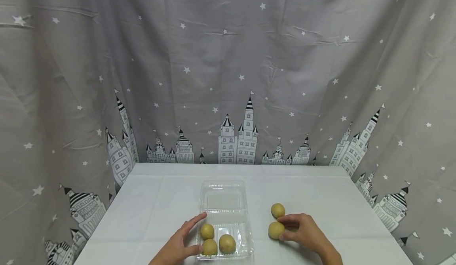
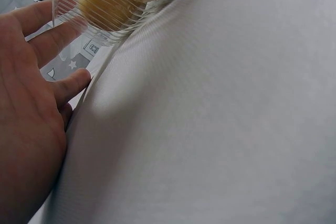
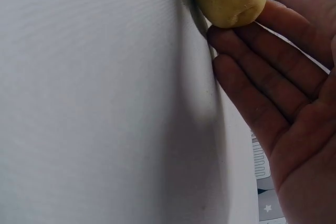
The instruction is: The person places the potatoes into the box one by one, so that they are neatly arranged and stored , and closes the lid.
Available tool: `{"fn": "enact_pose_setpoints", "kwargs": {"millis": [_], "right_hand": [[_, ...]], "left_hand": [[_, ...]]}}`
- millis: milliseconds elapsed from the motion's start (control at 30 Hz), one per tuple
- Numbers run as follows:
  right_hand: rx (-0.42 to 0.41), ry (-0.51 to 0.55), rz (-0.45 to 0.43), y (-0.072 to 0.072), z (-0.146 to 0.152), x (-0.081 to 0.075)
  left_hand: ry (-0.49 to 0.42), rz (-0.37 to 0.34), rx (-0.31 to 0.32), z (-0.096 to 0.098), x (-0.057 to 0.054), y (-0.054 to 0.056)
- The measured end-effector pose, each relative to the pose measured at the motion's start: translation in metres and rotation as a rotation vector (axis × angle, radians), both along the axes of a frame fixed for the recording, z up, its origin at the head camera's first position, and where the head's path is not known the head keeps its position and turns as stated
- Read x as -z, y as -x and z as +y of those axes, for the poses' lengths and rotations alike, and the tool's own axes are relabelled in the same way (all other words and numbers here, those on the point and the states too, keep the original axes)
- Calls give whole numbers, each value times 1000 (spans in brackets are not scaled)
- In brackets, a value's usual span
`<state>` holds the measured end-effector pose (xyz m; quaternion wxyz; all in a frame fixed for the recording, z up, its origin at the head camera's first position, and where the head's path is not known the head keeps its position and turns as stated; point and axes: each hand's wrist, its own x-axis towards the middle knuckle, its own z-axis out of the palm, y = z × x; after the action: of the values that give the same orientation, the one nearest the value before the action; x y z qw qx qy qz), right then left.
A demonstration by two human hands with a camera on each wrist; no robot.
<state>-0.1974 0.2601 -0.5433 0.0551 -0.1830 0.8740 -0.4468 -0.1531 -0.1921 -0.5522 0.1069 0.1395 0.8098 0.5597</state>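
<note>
A clear plastic clamshell box (image 1: 248, 239) lies with its lid folded back on the white table. Three round yellow potatoes sit inside: one at the back left (image 1: 207, 231), one in front of it (image 1: 209, 247) and one to the right (image 1: 227, 244). My left hand (image 1: 179, 241) is spread along the box's left side, fingertips at the clear wall in the left wrist view. To the right of the box, my right hand (image 1: 305, 232) grips a potato (image 1: 276, 230) between thumb and fingers, low at the tabletop. Another potato (image 1: 278, 210) lies just behind it.
White cloth covers the table (image 1: 160, 201). The box lid (image 1: 223, 195) extends toward the back. Behind the table's far edge hangs a grey curtain (image 1: 228, 98) printed with stars and castles.
</note>
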Motion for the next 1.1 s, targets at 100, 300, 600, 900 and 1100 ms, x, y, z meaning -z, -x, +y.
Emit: {"fn": "enact_pose_setpoints", "kwargs": {"millis": [100, 300, 600, 900, 1100], "right_hand": [[-6, -1, 22, 0, -1, 1], [-21, 3, 56, -2, -4, 3], [-9, -12, 57, -3, -5, 0], [-9, 86, 38, -10, -7, -8], [8, 116, 31, -13, -13, -15]], "left_hand": [[8, 8, 4, 0, 0, 0], [-2, 19, 6, 0, -1, -1], [5, -5, 1, 1, 0, 0], [12, 15, 9, 0, 2, -1], [2, 20, 10, 0, 1, -1]]}}
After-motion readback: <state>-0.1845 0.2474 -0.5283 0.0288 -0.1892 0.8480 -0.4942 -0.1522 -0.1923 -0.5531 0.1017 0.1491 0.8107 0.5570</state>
